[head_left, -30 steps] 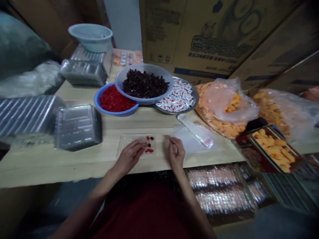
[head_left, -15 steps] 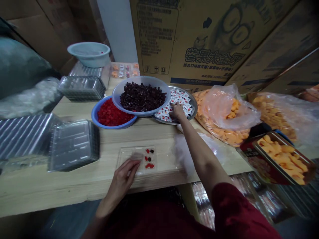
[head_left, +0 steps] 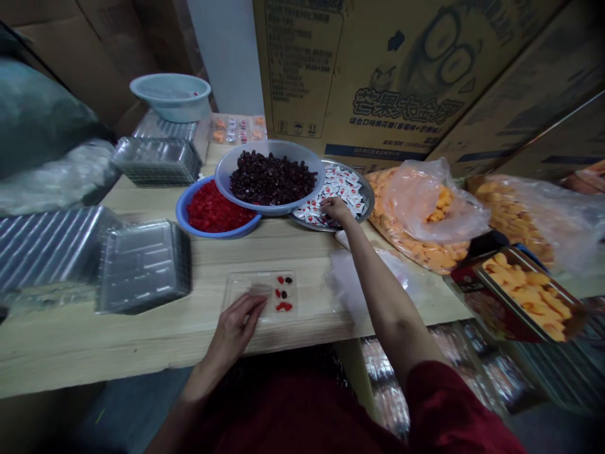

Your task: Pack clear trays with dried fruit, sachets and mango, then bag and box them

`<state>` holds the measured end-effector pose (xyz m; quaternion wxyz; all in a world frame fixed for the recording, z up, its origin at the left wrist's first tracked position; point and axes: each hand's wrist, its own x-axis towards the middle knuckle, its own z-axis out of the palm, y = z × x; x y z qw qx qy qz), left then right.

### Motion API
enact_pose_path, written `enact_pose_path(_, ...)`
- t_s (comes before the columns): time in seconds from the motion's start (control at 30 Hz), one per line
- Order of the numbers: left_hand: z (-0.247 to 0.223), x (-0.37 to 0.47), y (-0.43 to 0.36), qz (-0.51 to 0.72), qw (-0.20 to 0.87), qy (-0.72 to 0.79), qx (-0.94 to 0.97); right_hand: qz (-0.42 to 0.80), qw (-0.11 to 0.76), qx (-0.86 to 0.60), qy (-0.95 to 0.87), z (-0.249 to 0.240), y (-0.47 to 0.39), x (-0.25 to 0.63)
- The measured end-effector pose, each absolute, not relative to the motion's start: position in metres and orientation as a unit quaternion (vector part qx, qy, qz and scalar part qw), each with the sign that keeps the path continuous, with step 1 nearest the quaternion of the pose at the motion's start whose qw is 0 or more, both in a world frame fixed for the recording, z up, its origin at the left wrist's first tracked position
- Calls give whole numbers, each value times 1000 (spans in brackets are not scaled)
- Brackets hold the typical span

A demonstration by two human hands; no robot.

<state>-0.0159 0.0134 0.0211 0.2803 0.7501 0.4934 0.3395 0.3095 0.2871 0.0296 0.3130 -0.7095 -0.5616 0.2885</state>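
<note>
A clear plastic tray [head_left: 288, 321] with compartments lies on the table before me. Red and dark candy pieces [head_left: 283, 294] sit in its right-hand column. Over the tray's left part, my left hand [head_left: 241, 318] has thumb and fingers pinched together beside a pale blurred patch; what they hold is unclear. My right hand [head_left: 336, 211] is in a metal bowl [head_left: 370, 203] heaped with small white-and-red sachets [head_left: 347, 188]. Its fingers are curled down among the sachets, and the fingertips are partly hidden.
A bowl of dark candies [head_left: 222, 180] overlaps a blue bowl of red pieces [head_left: 182, 217]. Clear tray stacks [head_left: 142, 265] stand left. To the right are bagged orange candies [head_left: 416, 243], a tin of orange pieces [head_left: 529, 293] and a plastic bag [head_left: 352, 284]. Cartons [head_left: 401, 75] rise behind.
My right hand has shifted slightly left within the sachets. My left hand stays pinched over the tray. The whole view has moved a little.
</note>
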Motion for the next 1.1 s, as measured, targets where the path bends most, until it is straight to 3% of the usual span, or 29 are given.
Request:
enact_pose_path(0.17, 26, -15, 10, 340, 290, 508, 736, 304, 344, -725, -513, 27, 293, 283)
enact_pose_path(0.33, 25, -19, 10, 360, 297, 531, 707, 278, 416, -708, -499, 53, 259, 298)
enact_pose_path(0.47, 32, -3, 17, 418, 359, 548, 629, 346, 512, -565, -547, 65, 176, 278)
enact_pose_path(0.67, 37, 3, 42, 436, 469, 507, 577, 526, 438, -434, -585, 35, 68, 188)
enact_pose_path(0.93, 5, -30, 46, 420, 356, 606, 573, 572, 478, -492, -451, -6, 45, 188)
enact_pose_path(1.1, -9, -4, 55, 359, 243, 589, 682, 576, 461, -472, -482, -16, 25, 194)
